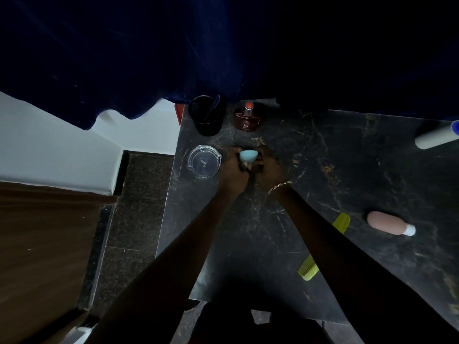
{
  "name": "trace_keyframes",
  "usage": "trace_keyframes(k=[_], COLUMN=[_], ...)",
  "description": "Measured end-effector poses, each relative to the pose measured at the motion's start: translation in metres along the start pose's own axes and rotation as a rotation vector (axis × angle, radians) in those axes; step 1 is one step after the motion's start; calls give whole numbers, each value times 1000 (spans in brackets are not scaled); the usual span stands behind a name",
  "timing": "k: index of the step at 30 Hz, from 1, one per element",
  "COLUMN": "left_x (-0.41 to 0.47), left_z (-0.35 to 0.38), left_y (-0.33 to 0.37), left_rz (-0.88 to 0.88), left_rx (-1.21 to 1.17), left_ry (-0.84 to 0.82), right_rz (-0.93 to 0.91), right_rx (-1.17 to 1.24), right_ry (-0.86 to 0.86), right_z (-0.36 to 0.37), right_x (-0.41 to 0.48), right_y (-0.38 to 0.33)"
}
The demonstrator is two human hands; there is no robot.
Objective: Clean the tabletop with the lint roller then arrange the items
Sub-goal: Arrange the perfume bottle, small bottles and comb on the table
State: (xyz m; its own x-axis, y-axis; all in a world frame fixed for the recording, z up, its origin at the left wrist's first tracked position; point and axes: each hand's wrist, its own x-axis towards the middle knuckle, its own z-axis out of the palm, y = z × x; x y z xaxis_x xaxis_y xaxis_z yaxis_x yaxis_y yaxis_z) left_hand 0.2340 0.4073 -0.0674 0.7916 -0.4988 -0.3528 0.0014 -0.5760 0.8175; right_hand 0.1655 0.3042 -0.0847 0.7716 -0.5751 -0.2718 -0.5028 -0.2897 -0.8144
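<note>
Right now both hands meet near the table's far-left part, the left hand (234,167) and right hand (267,167) curled together around a small teal sponge (248,155), which they pinch between their fingers just above the table (347,170). Judging from that grip, the sponge could slip and roll, and the left knuckles sit just beside the glass ashtray (204,161) at nine o'clock, so a careless shift might knock it toward the table's left edge. At twelve o'clock stand the perfume bottle (247,117) and, at eleven, the black cup (207,115), both easy to tip. The lint roller (437,136) lies well apart at two o'clock, partly cut off by the frame edge. Counted: one sponge, one ashtray, one cup holding one pen (213,106), one perfume bottle, one lint roller, one pink bottle (390,223) at four o'clock, one green comb (341,223) partly under the right forearm
</note>
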Motion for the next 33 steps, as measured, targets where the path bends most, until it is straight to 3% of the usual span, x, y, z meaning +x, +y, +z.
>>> trace_keyframes(k=[8,17,25,33], left_x=[-31,-109,-149,-192], left_z=[-1,29,106,221], left_y=[-2,-29,-11,36], left_rz=[99,353,553,650], left_rx=[19,375,578,574], left_ry=[85,30,-23,-43], right_rz=[12,-169,-185,-26], right_rx=[120,-389,-567,-560], right_ry=[-29,105,206,219], right_z=[-5,-47,-114,-223], right_x=[-20,-100,-167,-196], right_y=[1,29,82,152])
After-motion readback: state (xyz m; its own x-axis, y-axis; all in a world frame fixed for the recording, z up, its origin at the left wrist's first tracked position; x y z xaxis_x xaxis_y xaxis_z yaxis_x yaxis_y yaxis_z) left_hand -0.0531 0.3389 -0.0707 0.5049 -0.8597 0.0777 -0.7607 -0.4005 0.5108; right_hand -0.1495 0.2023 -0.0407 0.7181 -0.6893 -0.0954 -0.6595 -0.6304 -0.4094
